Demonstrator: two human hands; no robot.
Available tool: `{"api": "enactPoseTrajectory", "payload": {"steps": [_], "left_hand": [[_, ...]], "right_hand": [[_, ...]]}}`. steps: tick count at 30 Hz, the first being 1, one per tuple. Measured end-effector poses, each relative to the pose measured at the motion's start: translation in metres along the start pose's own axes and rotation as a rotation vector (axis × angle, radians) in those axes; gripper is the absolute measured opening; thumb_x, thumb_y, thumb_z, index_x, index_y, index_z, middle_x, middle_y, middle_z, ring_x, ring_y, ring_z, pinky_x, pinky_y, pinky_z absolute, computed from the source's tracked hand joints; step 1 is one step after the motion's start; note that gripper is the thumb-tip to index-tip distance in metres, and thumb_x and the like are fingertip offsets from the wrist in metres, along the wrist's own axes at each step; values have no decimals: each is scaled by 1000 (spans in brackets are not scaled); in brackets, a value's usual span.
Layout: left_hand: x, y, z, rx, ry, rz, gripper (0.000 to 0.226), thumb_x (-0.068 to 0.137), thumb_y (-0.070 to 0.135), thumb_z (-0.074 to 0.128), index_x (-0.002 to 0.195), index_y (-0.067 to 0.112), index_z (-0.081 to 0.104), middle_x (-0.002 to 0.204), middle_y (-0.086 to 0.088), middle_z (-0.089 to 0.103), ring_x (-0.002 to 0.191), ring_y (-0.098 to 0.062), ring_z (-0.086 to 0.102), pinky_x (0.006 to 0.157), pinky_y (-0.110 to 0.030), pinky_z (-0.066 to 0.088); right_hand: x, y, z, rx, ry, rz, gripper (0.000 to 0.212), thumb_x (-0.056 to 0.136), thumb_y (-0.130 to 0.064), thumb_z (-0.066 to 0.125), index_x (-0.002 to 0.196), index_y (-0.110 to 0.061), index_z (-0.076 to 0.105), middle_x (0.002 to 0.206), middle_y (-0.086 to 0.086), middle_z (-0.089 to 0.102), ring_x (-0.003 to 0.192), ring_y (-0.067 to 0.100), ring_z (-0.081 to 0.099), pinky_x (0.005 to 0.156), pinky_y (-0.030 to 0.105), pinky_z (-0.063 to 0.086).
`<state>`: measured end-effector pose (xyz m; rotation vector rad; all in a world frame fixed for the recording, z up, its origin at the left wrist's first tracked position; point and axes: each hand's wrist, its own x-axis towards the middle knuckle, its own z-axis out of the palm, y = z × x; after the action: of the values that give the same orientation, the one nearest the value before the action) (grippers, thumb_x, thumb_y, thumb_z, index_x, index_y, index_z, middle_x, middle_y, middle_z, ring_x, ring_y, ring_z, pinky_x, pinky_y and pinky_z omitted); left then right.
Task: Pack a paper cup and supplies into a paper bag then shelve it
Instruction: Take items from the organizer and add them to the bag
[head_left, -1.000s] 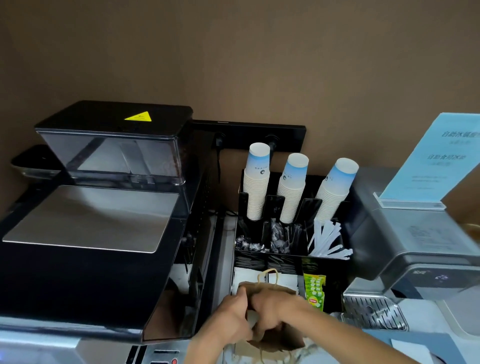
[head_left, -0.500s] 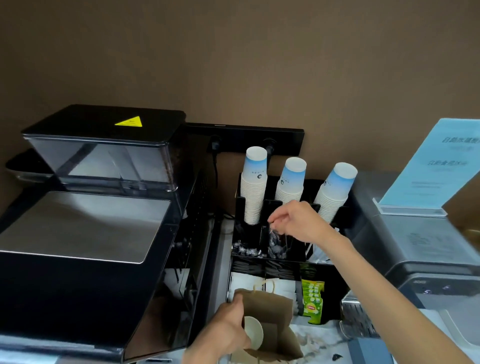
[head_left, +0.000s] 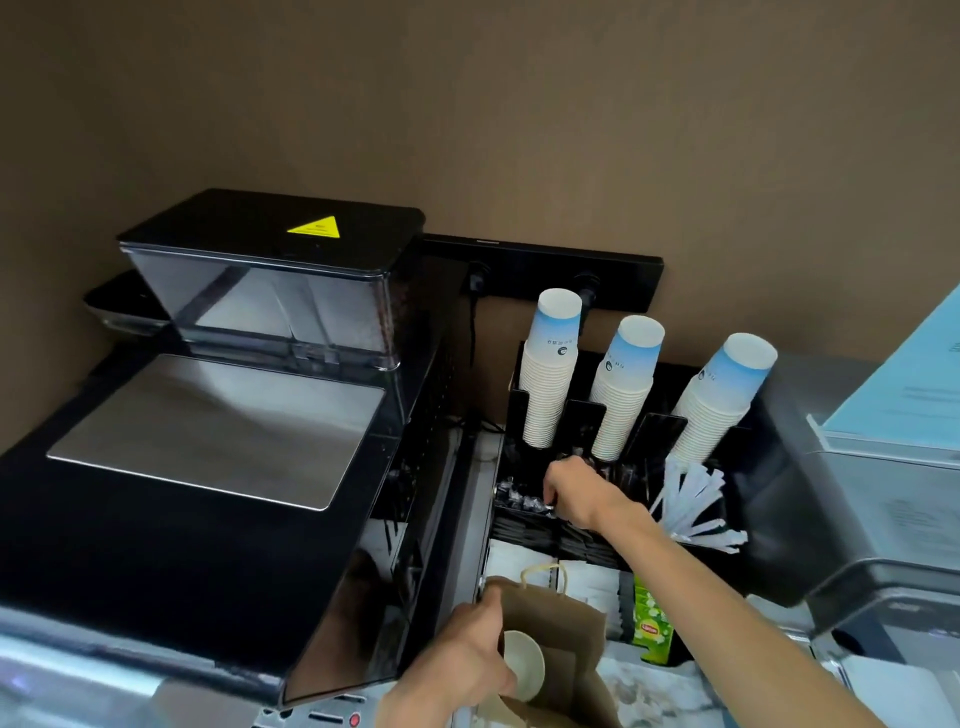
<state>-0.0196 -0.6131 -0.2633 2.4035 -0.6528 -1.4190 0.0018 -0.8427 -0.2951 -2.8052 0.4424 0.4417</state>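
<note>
A brown paper bag (head_left: 558, 629) stands open at the bottom centre, with a white paper cup (head_left: 524, 665) lying inside it. My left hand (head_left: 470, 657) grips the bag's left edge and holds it open. My right hand (head_left: 571, 491) reaches down into the black organiser (head_left: 519, 525), its fingers curled in the compartment of small wrapped packets (head_left: 519, 500). Whether the fingers hold a packet is hidden. Three stacks of upturned blue-and-white paper cups (head_left: 550, 374) stand at the organiser's back.
A large black coffee machine (head_left: 218, 431) fills the left. White wrapped stirrers (head_left: 693, 504) fan out at the organiser's right, green tea packets (head_left: 652, 626) at its front. A grey machine (head_left: 878, 499) with a blue sign stands on the right.
My right hand left the bag, rose toward the cup stacks, then dropped lower and left into the packet compartment. My left hand stays on the open bag.
</note>
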Motion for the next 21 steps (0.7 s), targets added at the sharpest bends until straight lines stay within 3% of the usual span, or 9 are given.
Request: {"api": "enactPoseTrajectory", "payload": {"steps": [5,8,11,15,21], "left_hand": [[2,0,1,-20,-3,-8,93,84,7,69,155,28,13,138,-10,44,126,-27,53,105,-36,48],[4,2,1,-4,-14,-15,95,85,8,69,156,30,9,140,-9,42,129,-29,51,107,-37,47],[5,2,0,6,-9,-12,94,85,8,68,156,28,10,139,-8,42,127,-27,52,103,-34,47],[6,2,0,20,-3,-14,95,85,9,68,156,30,8,142,-7,39,129,-27,49,103,-33,47],[5,4,1,48,-6,-11,97,86,9,67,157,29,4,149,-8,35,136,-29,44,110,-36,43]], "right_hand": [[-4,-3,2,-37,6,-20,14,86,-5,71,97,3,73,99,21,74,96,36,69,83,40,57],[-6,-4,2,-1,16,-18,19,90,-13,70,80,3,72,85,19,75,82,32,69,76,39,57],[-8,-2,0,68,64,-6,30,91,-8,67,61,-4,62,68,14,66,70,29,61,69,35,51],[-10,5,-5,148,179,11,9,87,-7,63,80,-5,68,83,11,72,83,24,65,75,31,52],[-19,16,-11,465,253,89,21,81,-8,73,70,-20,61,67,3,67,65,14,63,65,22,51]]}}
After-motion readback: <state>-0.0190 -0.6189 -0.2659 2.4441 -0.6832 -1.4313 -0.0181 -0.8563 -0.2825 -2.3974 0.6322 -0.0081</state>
